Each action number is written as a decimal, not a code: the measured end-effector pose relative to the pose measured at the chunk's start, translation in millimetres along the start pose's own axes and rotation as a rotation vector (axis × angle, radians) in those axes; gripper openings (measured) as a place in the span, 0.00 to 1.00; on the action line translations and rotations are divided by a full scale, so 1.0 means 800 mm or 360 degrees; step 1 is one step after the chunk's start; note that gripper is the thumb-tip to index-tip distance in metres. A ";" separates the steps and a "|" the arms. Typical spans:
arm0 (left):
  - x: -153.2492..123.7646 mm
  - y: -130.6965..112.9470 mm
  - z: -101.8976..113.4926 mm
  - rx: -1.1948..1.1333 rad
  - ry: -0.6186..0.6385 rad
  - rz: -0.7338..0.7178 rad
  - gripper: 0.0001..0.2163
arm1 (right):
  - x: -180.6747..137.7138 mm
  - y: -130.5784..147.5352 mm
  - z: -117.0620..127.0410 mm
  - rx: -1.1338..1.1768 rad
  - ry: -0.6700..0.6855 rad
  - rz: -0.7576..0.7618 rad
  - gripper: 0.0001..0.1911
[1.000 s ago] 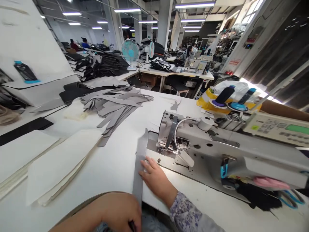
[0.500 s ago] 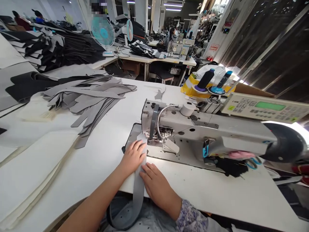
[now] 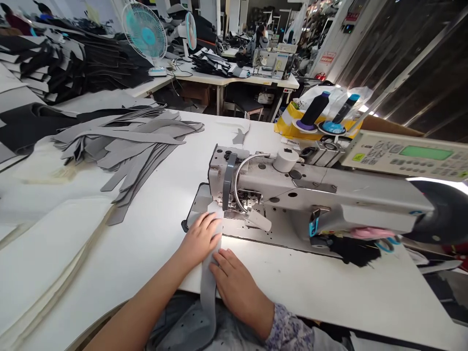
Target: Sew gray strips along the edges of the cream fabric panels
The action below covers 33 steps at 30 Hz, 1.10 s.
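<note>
A long grey fabric strip (image 3: 209, 287) runs from the sewing machine (image 3: 256, 178) down over the table's front edge into the lap. Its far end lies on the machine bed beside the needle area, where the exact stitching point is hidden. My left hand (image 3: 200, 239) rests flat on top of the strip, fingers stretched toward the presser area. Closer to the table edge, my right hand (image 3: 237, 285) lies with extended fingers along the strip's right side, fingertips touching it. Neither hand is wrapped around anything.
Left of the machine lies a pile of grey fabric strips (image 3: 139, 141), with white sheets (image 3: 54, 253) nearer. Thread spools (image 3: 315, 111) and a control panel (image 3: 413, 153) stand behind the machine. Scissors (image 3: 387, 244) and black cloth (image 3: 353, 251) sit under its arm. Fans (image 3: 146, 36) stand farther back.
The strip's hanging part has shifted, and its loop in the lap looks less curled. Both hands keep nearly the same places on the strip. The camera view has shifted slightly.
</note>
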<state>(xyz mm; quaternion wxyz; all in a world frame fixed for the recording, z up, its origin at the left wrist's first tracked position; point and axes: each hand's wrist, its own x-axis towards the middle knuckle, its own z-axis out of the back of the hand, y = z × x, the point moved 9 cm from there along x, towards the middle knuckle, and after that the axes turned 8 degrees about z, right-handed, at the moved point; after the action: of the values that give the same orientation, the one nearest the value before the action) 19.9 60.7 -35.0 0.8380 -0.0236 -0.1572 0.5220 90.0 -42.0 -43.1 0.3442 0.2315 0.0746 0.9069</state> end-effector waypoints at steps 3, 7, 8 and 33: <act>0.006 0.004 -0.003 -0.0002 0.0024 0.0016 0.17 | 0.007 -0.004 0.000 0.0013 0.0003 0.0014 0.17; 0.016 0.009 -0.007 -0.0032 0.0006 0.0043 0.17 | 0.018 -0.016 -0.002 0.0014 0.0004 -0.0009 0.17; 0.019 0.011 -0.008 -0.0038 0.0003 0.0048 0.16 | 0.021 -0.020 -0.003 0.0022 0.0008 -0.0016 0.17; -0.285 0.446 0.288 0.1020 -0.0050 0.2142 0.24 | 0.016 -0.023 -0.019 -0.0112 -0.0076 0.0063 0.21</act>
<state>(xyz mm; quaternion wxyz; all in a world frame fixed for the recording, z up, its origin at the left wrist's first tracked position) -448.5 -7.0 56.2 0.3006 0.1382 0.0392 0.9429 85.0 -19.2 -56.9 0.3357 0.2422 0.0299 0.9098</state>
